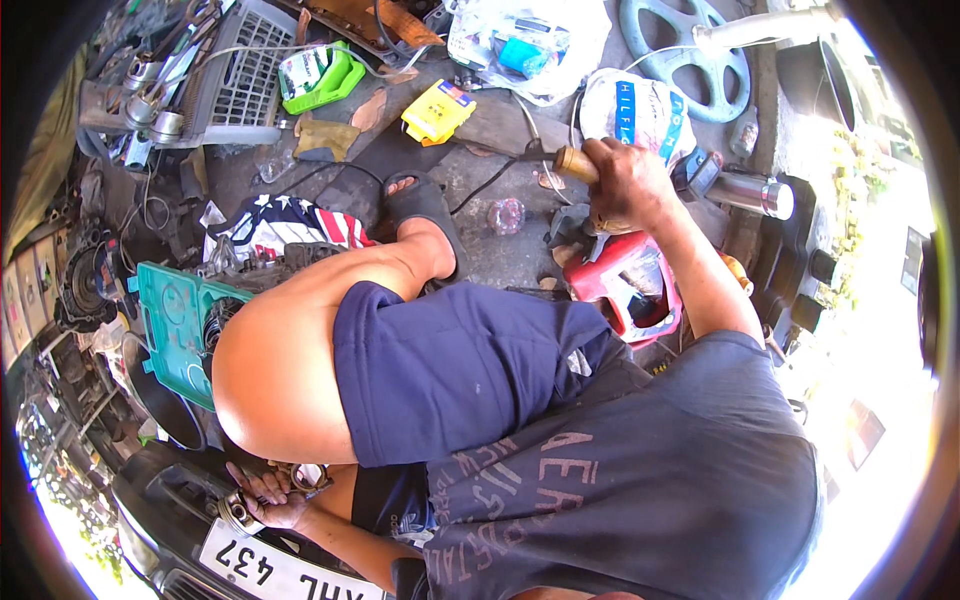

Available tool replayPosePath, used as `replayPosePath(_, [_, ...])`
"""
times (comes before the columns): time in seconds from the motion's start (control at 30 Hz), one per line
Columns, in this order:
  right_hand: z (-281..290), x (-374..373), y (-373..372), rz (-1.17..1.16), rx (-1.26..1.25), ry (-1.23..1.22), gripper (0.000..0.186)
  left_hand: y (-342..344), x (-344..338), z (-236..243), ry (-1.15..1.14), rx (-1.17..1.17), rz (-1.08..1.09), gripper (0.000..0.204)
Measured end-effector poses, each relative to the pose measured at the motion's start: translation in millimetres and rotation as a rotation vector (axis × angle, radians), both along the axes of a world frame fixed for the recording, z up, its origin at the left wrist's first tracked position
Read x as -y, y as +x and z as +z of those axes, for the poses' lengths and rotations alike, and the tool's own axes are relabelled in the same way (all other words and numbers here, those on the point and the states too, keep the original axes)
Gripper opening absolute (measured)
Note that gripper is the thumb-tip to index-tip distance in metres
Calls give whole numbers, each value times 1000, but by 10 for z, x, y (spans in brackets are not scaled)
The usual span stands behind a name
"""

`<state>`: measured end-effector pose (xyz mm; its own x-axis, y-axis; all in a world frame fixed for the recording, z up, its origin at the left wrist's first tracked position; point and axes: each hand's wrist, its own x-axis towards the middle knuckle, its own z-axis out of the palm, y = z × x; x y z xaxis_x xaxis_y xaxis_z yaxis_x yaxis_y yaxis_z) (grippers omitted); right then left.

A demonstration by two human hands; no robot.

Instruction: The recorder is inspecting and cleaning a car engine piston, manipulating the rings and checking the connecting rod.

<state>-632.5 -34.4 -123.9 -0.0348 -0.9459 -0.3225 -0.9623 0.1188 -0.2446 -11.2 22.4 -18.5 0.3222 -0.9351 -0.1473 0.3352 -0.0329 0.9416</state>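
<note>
My left hand (272,500), at the lower left, is closed around a metal piston with its connecting rod (240,515). The rod's ring-shaped end shows past my fingers, above a white number plate (285,570). At the upper right, my right hand (628,185) grips a wooden-handled tool (576,165). A dark metal part leads left from the handle, but I cannot tell the tool's kind. Below that hand stands a cut-open red plastic container (630,290). My bent leg in blue shorts (460,370) lies between the two hands.
More pistons (165,125) lie beside a grey plastic crate (240,75) at the upper left. A yellow box (438,112), a green tray (325,75), plastic bags (530,45) and a blue-grey wheel cover (690,50) are farther off. A teal tool case (175,320) sits open left of my knee.
</note>
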Motion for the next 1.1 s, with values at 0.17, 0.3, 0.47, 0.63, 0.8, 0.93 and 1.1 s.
replayPosePath(0.17, [-178,141,-163,-128,-60,-24,28,49,-56,20,-18,14,-4,62])
replayPosePath(0.3, [-204,151,-245,-144,-52,-8,29,123,-115,70,-52,-53,-95,61])
replayPosePath(0.47, [-105,134,-187,-103,-68,-25,28,147,-164,143,-151,-42,-58,60])
replayPosePath(0.63, [53,65,-104,-69,-84,-12,27,147,-275,213,-242,-25,-5,59])
replayPosePath(0.8, [243,12,-142,-48,-143,-18,32,220,-366,190,-310,-74,5,61])
replayPosePath(0.93, [542,-1,-593,-376,-230,-262,37,217,-378,185,-307,-69,87,58])
replayPosePath(1.1, [964,301,-916,-378,-308,-532,39,621,-419,22,-344,-199,-51,55])
